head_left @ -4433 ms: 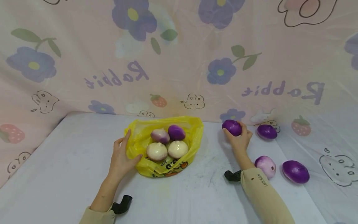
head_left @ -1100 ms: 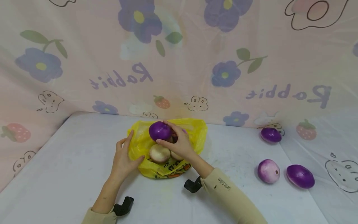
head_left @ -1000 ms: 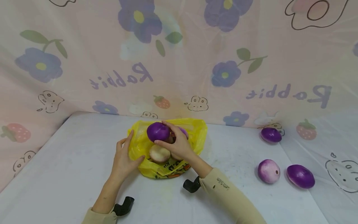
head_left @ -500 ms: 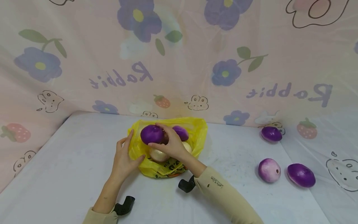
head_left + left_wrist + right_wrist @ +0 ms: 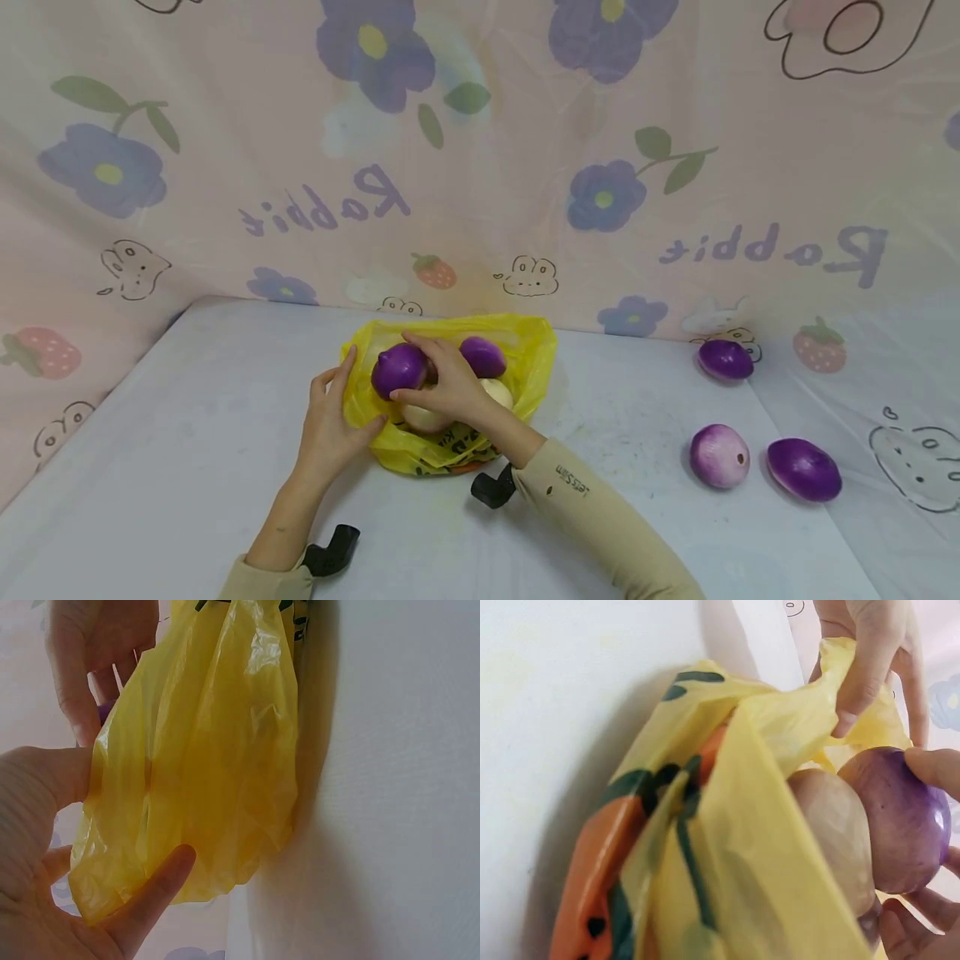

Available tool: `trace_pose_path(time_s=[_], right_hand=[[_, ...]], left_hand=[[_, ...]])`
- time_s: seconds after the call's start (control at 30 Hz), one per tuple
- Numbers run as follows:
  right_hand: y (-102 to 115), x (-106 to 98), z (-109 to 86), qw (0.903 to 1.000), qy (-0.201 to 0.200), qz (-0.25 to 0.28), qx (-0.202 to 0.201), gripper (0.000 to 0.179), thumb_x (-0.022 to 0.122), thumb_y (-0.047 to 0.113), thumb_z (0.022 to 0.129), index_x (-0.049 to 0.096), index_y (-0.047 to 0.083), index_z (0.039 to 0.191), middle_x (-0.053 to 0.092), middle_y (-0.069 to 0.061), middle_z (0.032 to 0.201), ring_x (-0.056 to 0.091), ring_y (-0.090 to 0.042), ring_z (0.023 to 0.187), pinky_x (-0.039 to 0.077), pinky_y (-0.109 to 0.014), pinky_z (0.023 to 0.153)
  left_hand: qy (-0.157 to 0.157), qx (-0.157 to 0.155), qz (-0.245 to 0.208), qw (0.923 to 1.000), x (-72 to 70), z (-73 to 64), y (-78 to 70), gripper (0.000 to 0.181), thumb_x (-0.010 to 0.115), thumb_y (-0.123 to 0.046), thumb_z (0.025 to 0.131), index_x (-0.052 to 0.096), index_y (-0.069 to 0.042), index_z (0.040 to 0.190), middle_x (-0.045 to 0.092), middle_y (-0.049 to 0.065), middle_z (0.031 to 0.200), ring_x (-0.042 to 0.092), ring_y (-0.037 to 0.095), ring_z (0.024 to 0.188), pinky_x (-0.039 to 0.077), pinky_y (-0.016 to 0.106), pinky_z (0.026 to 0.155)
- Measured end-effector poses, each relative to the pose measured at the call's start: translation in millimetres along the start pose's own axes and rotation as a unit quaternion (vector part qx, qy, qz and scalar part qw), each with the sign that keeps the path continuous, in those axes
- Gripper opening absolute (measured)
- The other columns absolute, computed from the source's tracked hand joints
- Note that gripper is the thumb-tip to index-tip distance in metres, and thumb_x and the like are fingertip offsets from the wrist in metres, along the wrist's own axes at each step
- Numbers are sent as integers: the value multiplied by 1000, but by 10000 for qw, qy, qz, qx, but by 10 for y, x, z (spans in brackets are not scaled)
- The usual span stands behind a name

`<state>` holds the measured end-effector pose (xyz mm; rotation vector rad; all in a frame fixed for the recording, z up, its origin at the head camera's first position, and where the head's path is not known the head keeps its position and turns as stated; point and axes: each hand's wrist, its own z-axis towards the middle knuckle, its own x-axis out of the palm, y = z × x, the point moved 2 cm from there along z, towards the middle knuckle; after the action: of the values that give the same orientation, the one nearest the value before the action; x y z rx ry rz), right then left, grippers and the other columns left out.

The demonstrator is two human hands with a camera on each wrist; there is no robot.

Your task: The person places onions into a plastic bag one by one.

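Note:
A yellow plastic bag (image 5: 536, 375) lies with its mouth spread on the white table. My left hand (image 5: 326, 433) holds the bag's left rim, its thumb at the front edge and fingers along the outside. Over the bag's left part, my right hand (image 5: 453, 383) grips a glossy purple onion (image 5: 397, 372), its pointed tip facing up and left. The right wrist view shows this purple onion (image 5: 900, 817) right against a pale onion (image 5: 832, 832) in the bag. Another purple onion (image 5: 483, 357) and a pale onion (image 5: 498, 392) sit to the right inside it; my right hand partly hides the contents.
On the table to the right lie a purple onion (image 5: 725, 361) near the back wall, a pinkish onion (image 5: 719, 456) and another purple onion (image 5: 804, 470). A patterned sheet (image 5: 480, 167) hangs behind the table. Black curved pieces (image 5: 333, 550) stick out at both wrists.
My right hand carried a purple onion from the table's right leftward to the bag, then moved lower and further left, turning the onion's tip to the left. My left hand stayed at the rim.

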<state>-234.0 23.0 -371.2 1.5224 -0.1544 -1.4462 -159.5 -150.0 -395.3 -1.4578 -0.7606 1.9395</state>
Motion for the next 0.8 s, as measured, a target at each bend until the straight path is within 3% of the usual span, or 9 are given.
trace_pose_path(time_s=[0.33,0.63,0.8], right_hand=[[-12,-70,-67,9998,-97,112,-99,73,75,33,81,43,13,144,50,-8,142,45,-24,131,35,-44,111],[-86,-195,-178,9976,-393,475,303,67,74,31,83,47,15,142,53,-8,138,51,-26,125,43,-43,104],[-120,-306,-241,9945,-635,783,299,63,74,25,84,49,12,140,53,-15,137,54,-34,116,46,-48,97]], left_hand=[[-26,18,-3,10000,-7,-13,-3,95,76,-10,74,23,-12,153,29,34,138,44,53,118,40,64,97],[21,-10,-49,10000,-9,-5,-23,96,75,-10,75,21,-14,154,28,33,139,42,52,120,38,65,98],[-21,3,-42,10000,-2,-7,-19,96,76,-10,74,22,-14,153,29,33,138,42,52,119,39,65,97]])
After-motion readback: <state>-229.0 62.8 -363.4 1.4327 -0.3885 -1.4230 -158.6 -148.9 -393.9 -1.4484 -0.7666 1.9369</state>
